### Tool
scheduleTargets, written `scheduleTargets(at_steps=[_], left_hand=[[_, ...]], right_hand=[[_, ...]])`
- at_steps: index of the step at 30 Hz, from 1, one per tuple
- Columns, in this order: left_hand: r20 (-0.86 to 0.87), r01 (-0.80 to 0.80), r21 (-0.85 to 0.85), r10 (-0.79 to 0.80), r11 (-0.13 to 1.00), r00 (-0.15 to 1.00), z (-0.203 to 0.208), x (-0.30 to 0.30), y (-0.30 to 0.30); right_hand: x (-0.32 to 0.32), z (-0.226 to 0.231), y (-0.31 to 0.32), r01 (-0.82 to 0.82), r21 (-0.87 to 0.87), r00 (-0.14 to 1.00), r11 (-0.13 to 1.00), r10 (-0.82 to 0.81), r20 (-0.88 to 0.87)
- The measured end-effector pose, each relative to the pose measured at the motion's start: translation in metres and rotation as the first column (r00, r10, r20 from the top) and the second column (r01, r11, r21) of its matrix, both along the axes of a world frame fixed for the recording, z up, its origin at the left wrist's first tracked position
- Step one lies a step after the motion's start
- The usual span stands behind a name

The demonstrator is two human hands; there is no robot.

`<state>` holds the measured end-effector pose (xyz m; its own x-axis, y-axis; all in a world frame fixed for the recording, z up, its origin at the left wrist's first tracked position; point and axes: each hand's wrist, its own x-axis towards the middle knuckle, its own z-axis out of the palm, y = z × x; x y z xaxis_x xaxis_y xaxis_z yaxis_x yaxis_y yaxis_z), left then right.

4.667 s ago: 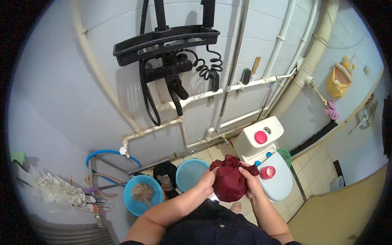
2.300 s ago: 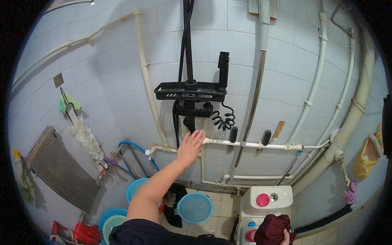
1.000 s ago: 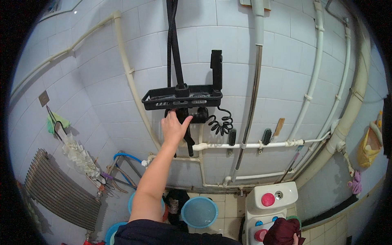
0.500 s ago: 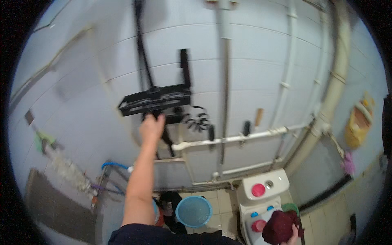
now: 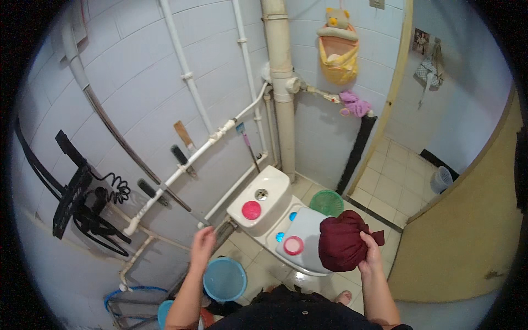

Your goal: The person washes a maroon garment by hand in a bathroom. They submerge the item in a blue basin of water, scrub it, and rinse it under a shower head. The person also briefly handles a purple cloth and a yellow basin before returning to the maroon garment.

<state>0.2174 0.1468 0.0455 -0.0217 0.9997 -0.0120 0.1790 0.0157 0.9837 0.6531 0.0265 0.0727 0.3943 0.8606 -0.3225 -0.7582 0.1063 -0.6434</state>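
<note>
Over the closed toilet lid (image 5: 308,234), the right hand (image 5: 369,254) grips a bunched dark red cloth (image 5: 342,243), fingers closed into its lower right side so the bundle hangs above the lid's right edge. Beside it on the lid sit a pink and white round container (image 5: 293,245) and two small blue caps. On the cistern (image 5: 261,199) behind lies a pink disc (image 5: 251,210). Further left, the left hand (image 5: 202,246) is raised with fingers loosely spread and holds nothing, just above a blue bucket (image 5: 224,279) on the floor. A green basket (image 5: 326,202) stands behind the toilet, near the thick wall pipe (image 5: 281,88).
</note>
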Motion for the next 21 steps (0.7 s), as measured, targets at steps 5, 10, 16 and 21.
scheduleTargets(at_steps=[5,10,16,21], left_hand=[[0.566,0.739,-0.301,-0.511,0.603,0.647,-0.001,0.263,-0.042],[0.981,0.966,-0.032,-0.178,0.256,0.079,-0.021,0.467,-0.072],[0.375,0.861,0.111,-0.823,0.496,0.426,-0.026,0.622,-0.131],[0.774,0.741,-0.442,-0.202,0.506,0.6,0.025,0.687,-0.171]], right_hand=[[0.062,0.015,-0.036,-0.134,0.109,0.989,0.985,0.14,-0.05],[0.145,0.018,-0.093,-0.084,0.03,0.844,0.996,0.055,0.534],[0.247,0.027,-0.13,0.132,0.199,0.314,0.971,-0.231,0.921],[0.365,0.015,-0.134,0.292,-0.052,0.901,0.955,-0.256,0.351]])
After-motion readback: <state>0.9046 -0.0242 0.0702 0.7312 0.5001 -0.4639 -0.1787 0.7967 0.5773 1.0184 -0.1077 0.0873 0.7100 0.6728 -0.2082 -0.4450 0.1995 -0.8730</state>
